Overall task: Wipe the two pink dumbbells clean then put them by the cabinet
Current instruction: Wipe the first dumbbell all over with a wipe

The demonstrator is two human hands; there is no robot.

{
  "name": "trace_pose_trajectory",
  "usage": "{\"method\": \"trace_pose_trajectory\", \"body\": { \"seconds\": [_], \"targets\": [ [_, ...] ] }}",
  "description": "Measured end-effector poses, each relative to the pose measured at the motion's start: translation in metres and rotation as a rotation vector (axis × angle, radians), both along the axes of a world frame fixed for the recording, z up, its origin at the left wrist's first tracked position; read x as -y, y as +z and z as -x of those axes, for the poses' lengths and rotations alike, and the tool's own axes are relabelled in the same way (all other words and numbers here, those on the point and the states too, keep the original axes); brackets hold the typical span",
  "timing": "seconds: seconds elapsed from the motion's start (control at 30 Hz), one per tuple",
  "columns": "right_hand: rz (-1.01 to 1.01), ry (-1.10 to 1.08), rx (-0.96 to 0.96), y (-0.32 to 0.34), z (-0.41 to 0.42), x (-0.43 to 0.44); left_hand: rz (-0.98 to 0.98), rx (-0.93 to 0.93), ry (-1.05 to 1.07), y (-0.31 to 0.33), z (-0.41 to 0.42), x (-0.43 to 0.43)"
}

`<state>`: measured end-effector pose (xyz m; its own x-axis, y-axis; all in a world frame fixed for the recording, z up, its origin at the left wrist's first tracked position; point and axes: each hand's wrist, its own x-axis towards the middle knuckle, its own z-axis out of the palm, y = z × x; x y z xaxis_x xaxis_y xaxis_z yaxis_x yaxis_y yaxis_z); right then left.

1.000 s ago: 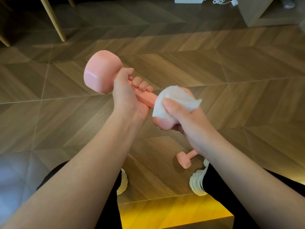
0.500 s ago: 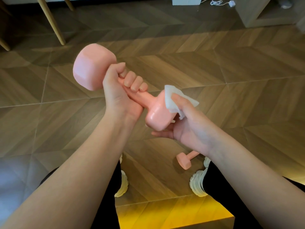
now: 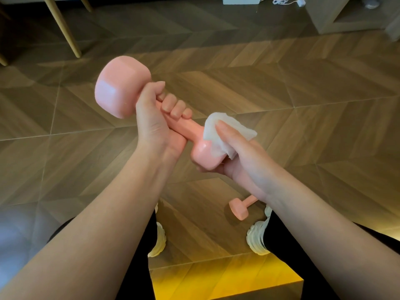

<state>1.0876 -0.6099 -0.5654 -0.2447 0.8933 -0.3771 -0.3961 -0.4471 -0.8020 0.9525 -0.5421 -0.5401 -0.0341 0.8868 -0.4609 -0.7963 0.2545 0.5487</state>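
A pink dumbbell [image 3: 121, 87] is held up in front of me, its big head to the upper left and its other head lower right. My left hand [image 3: 155, 120] grips its handle. My right hand [image 3: 240, 156] cups the lower head and presses a white wipe [image 3: 218, 131] onto it with the thumb. A second pink dumbbell [image 3: 239, 210] lies on the wooden floor by my right shoe, its far end hidden behind my right wrist.
Wooden chair legs [image 3: 62, 29] stand at the upper left. A light cabinet [image 3: 329, 16] with an open base sits at the upper right, with a white box [image 3: 241, 0] and cable beside it. My white shoes [image 3: 257, 241] rest on the floor below.
The wipe has shifted from the side of the lower head up toward where the handle meets it. The dumbbell has tilted slightly; my left hand's grip is unchanged.
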Motion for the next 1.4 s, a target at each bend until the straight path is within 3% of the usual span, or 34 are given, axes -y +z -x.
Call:
{"method": "trace_pose_trajectory", "body": {
  "seconds": [0.1, 0.23, 0.53, 0.73, 0.93, 1.03, 1.13, 1.27, 1.4],
  "targets": [
    [-0.028, 0.103, -0.091, 0.004, -0.011, 0.0, 0.008, 0.048, 0.013, 0.001, 0.003, -0.002],
    [-0.104, 0.191, 0.014, 0.006, -0.01, 0.0, 0.022, 0.078, 0.037, -0.002, 0.006, -0.001],
    [-0.073, -0.046, 0.265, -0.004, 0.001, -0.001, 0.108, 0.022, 0.034, -0.008, -0.002, -0.002],
    [-0.173, 0.119, 0.063, -0.001, -0.012, -0.001, 0.143, 0.046, 0.101, -0.005, 0.003, -0.007],
    [-0.204, -0.005, 0.305, -0.001, 0.007, 0.002, 0.137, 0.027, 0.09, -0.003, 0.004, -0.002],
    [-0.286, -0.034, 0.257, 0.005, 0.011, 0.0, 0.136, 0.019, 0.076, -0.002, 0.001, -0.003],
    [-0.103, -0.055, 0.097, 0.006, 0.004, -0.003, 0.11, 0.013, 0.063, -0.001, 0.001, -0.006],
    [-0.001, 0.062, -0.103, 0.004, -0.01, -0.005, 0.07, 0.028, 0.033, 0.0, 0.004, -0.004],
    [-0.028, 0.216, -0.184, 0.008, -0.014, -0.006, 0.043, 0.029, 0.029, 0.0, 0.006, -0.002]
  ]
}}
